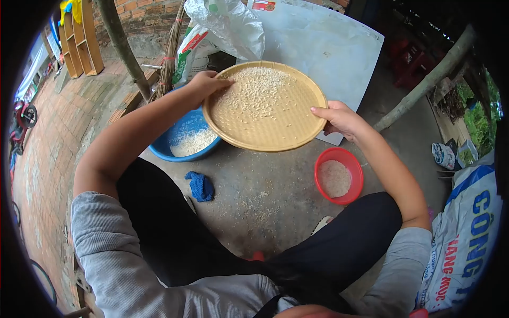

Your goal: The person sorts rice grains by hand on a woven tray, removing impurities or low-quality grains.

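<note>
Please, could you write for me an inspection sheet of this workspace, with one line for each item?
Surface: concrete floor, with small grains scattered on it.
Things in use: woven tray with pale grains; blue basin and red bowl, each with pale contents.
Clutter: crumpled blue cloth on the floor, between the blue basin and the person.
Hands: left hand and right hand hold opposite sides of the tray.
Cables: nothing seen.
Surroundings: brick wall, wooden poles, printed sack.
</note>
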A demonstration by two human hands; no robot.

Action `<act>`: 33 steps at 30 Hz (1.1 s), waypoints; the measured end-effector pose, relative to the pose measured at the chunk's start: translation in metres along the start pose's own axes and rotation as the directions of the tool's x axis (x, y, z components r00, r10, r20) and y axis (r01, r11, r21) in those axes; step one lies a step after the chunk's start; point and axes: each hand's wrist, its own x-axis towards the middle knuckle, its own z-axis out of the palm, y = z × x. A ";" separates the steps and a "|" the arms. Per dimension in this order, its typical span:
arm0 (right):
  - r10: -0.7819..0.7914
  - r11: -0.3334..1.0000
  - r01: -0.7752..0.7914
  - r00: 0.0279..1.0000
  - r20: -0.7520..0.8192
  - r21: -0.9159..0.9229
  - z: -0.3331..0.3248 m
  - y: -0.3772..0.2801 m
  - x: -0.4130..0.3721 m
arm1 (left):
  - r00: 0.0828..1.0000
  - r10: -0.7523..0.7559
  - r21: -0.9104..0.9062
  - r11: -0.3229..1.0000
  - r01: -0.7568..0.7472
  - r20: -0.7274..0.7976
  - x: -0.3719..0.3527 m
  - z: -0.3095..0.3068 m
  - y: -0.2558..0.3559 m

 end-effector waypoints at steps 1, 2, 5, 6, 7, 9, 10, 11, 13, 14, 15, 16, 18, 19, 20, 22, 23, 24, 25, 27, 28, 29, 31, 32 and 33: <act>0.042 0.999 -0.043 0.994 -0.100 -0.001 -0.005 0.007 0.007 | 0.999 0.041 0.112 0.993 -0.037 -0.036 0.000 0.009 -0.006; 0.042 0.999 -0.041 0.994 -0.097 0.009 -0.015 0.020 0.016 | 0.995 0.083 0.230 0.971 -0.067 -0.061 0.001 0.018 -0.011; 0.059 0.998 -0.055 0.988 -0.143 0.032 -0.035 0.054 0.032 | 0.998 0.033 0.515 0.857 -0.005 -0.046 -0.035 0.047 0.020; 0.054 0.998 -0.051 0.987 -0.150 0.025 -0.034 0.049 0.029 | 0.998 0.035 0.566 0.824 0.001 -0.053 -0.038 0.048 0.025; 0.018 0.999 -0.022 0.992 -0.128 -0.029 -0.028 0.039 0.024 | 0.997 0.066 0.457 0.889 -0.038 -0.046 -0.032 0.039 0.024; -0.025 0.996 0.025 1.000 -0.003 -0.083 -0.014 0.015 0.010 | 0.997 0.067 0.207 0.977 -0.057 -0.040 -0.012 0.005 0.020; -0.030 0.996 0.030 1.000 -0.001 -0.082 -0.014 0.011 0.007 | 0.999 0.024 0.055 0.998 -0.021 -0.046 -0.013 -0.002 0.021; 0.002 0.999 -0.002 1.000 -0.022 -0.033 -0.013 0.007 0.005 | 0.997 0.058 0.080 0.995 -0.054 -0.047 -0.011 0.000 0.017; 0.041 0.998 -0.039 0.999 -0.032 0.048 -0.022 0.014 0.008 | 0.991 0.112 0.218 0.971 -0.093 -0.077 -0.017 0.019 0.012; 0.042 0.998 -0.041 0.999 -0.030 0.058 -0.031 0.027 0.016 | 0.996 0.090 0.308 0.948 -0.080 -0.018 -0.025 0.033 0.015; 0.093 0.989 -0.079 0.990 -0.104 0.129 -0.033 0.034 0.019 | 1.000 0.030 0.326 0.945 -0.027 -0.004 -0.034 0.046 0.021; 0.147 0.974 -0.111 0.973 -0.177 0.198 -0.035 0.041 0.021 | 1.000 -0.027 0.342 0.939 0.023 0.009 -0.040 0.055 0.025; 0.115 0.988 -0.087 0.965 -0.235 0.126 -0.031 0.035 0.014 | 0.998 0.064 0.219 0.973 -0.068 0.027 -0.026 0.044 0.015; 0.060 0.997 -0.049 0.982 -0.181 0.066 -0.024 0.021 0.004 | 0.999 0.026 0.135 0.990 -0.030 0.027 -0.027 0.030 0.019; 0.008 1.000 -0.007 0.993 -0.122 0.012 -0.017 0.008 -0.008 | 1.000 -0.011 0.055 0.998 0.010 0.029 -0.029 0.017 0.024; -0.020 1.000 0.021 0.999 -0.047 0.021 -0.013 -0.006 -0.019 | 0.997 -0.080 -0.036 0.996 0.079 -0.016 -0.030 0.011 0.030; -0.030 0.998 0.036 0.994 -0.100 0.061 -0.017 -0.005 -0.018 | 0.999 -0.030 -0.066 0.997 0.028 -0.037 -0.031 0.017 0.028; -0.033 0.993 0.050 0.987 -0.155 0.104 -0.022 0.001 -0.018 | 0.998 0.016 -0.090 0.996 -0.021 -0.055 -0.036 0.028 0.027; -0.016 0.986 0.050 0.979 -0.205 0.162 -0.034 0.013 -0.008 | 0.997 0.014 0.015 1.000 -0.013 -0.082 -0.055 0.047 0.036; 0.045 0.989 -0.009 0.970 -0.240 0.149 -0.036 0.032 -0.003 | 1.000 0.008 0.085 0.996 -0.007 -0.009 -0.060 0.059 0.039; 0.097 0.991 -0.067 0.959 -0.266 0.118 -0.039 0.030 -0.005 | 1.000 0.027 0.101 0.995 -0.026 -0.006 -0.063 0.062 0.043; 0.037 0.999 -0.038 0.960 -0.276 0.003 -0.037 0.031 -0.006 | 0.998 0.048 0.025 0.999 -0.048 0.027 -0.047 0.048 0.039; 0.014 1.000 -0.014 0.990 -0.140 -0.004 -0.016 -0.005 -0.035 | 0.998 -0.001 -0.103 0.995 0.006 0.056 -0.043 0.016 0.040; 0.010 1.000 -0.010 1.000 0.000 -0.027 -0.016 -0.013 -0.039 | 0.992 -0.061 -0.142 0.987 0.077 0.113 -0.042 0.000 0.037; 0.003 1.000 -0.004 1.000 -0.006 -0.031 -0.018 -0.018 -0.044 | 0.996 -0.083 -0.113 0.990 0.088 0.042 -0.046 0.003 0.038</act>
